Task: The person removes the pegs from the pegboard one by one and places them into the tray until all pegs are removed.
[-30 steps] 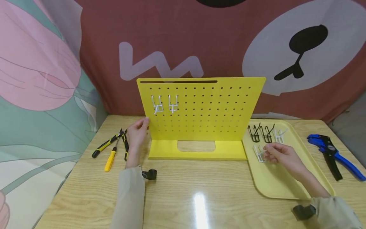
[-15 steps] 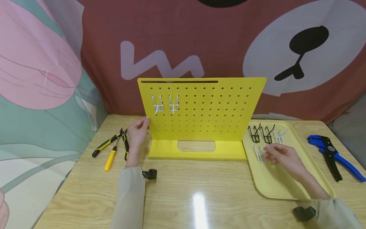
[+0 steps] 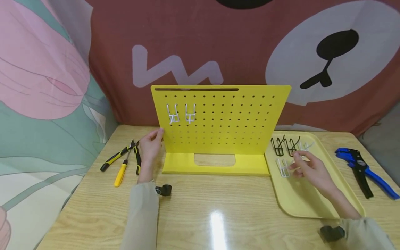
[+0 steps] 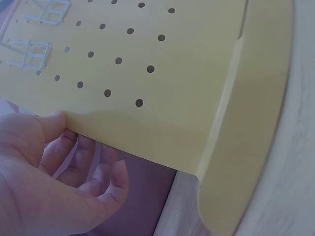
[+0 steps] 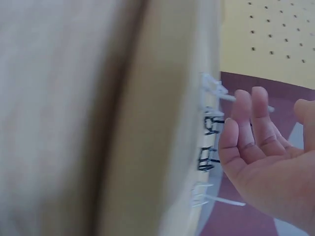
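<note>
A yellow pegboard (image 3: 218, 133) stands upright on the table. Its left edge is between the thumb and fingers of my left hand (image 3: 150, 146); the left wrist view shows the thumb (image 4: 55, 123) at the edge and the fingers beyond it. Two white wire hooks (image 3: 189, 117) hang side by side at the board's upper left. Over the tray (image 3: 300, 205), my right hand (image 3: 312, 172) hovers just right of a white wire hook (image 3: 285, 176). In the right wrist view its fingers (image 5: 242, 105) are spread and hold nothing. Two black hooks (image 3: 278, 152) and another white hook, partly hidden, lie behind.
Left of the board lie black-and-yellow pliers (image 3: 114, 160) and a yellow-handled screwdriver (image 3: 120, 174). A blue-and-black hand tool (image 3: 360, 166) lies right of the tray. A printed cloth (image 3: 200, 41) hangs behind the wooden table (image 3: 187, 211).
The right hand's thumb and index finger have lifted and moved slightly away from the nearer white hook. The left hand stays at the board's edge.
</note>
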{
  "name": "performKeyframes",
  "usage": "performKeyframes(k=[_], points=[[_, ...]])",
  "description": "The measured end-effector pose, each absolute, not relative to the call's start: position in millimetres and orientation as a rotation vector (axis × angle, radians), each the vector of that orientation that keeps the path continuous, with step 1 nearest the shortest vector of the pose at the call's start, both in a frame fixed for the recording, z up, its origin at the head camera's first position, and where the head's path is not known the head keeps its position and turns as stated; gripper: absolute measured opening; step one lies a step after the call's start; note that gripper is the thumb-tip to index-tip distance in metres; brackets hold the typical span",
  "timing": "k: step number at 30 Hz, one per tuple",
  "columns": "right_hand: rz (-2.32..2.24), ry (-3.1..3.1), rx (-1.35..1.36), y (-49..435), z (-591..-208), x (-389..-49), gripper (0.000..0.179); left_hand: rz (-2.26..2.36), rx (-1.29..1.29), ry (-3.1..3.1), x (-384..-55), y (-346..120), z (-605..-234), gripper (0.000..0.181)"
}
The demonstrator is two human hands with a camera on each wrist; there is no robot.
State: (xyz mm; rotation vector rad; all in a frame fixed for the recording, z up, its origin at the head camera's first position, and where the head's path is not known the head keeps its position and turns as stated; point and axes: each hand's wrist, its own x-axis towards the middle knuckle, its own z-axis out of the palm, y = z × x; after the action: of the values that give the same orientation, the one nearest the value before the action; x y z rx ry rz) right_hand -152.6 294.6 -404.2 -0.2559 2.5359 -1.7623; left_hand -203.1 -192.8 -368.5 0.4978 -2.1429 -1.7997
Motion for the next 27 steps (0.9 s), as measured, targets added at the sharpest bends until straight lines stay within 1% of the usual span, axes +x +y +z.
performKeyframes(k=[3, 6, 11, 18, 24, 27], points=[[-1.748, 2.562, -0.294, 287.7, -394.6, -151.1, 0.02, -1.807, 0.503, -2.141, -204.0, -192.8, -368.9, 0.038], [-1.739, 2.557, -0.392, 274.1, -387.3, -149.8, 0.02, -1.808, 0.505, -2.15, -204.5, -193.3, -369.9, 0.038], [-1.757, 2.507, -0.501, 241.5, -383.8, -152.9, 0.028, -1.798, 0.506, -2.146, -204.8, -192.5, -369.6, 0.039], [-1.768, 2.415, -0.46, 190.7, -391.0, -159.3, 0.037, -1.782, 0.478, -2.161, -204.0, -192.3, -368.3, 0.039], [-1.821, 2.3, -0.441, 150.3, -387.7, -170.2, 0.04, -1.774, 0.485, -2.16, -204.3, -193.6, -369.0, 0.039], [-1.928, 2.239, -0.421, 131.3, -383.7, -174.0, 0.038, -1.776, 0.488, -2.164, -205.1, -194.3, -369.2, 0.039]])
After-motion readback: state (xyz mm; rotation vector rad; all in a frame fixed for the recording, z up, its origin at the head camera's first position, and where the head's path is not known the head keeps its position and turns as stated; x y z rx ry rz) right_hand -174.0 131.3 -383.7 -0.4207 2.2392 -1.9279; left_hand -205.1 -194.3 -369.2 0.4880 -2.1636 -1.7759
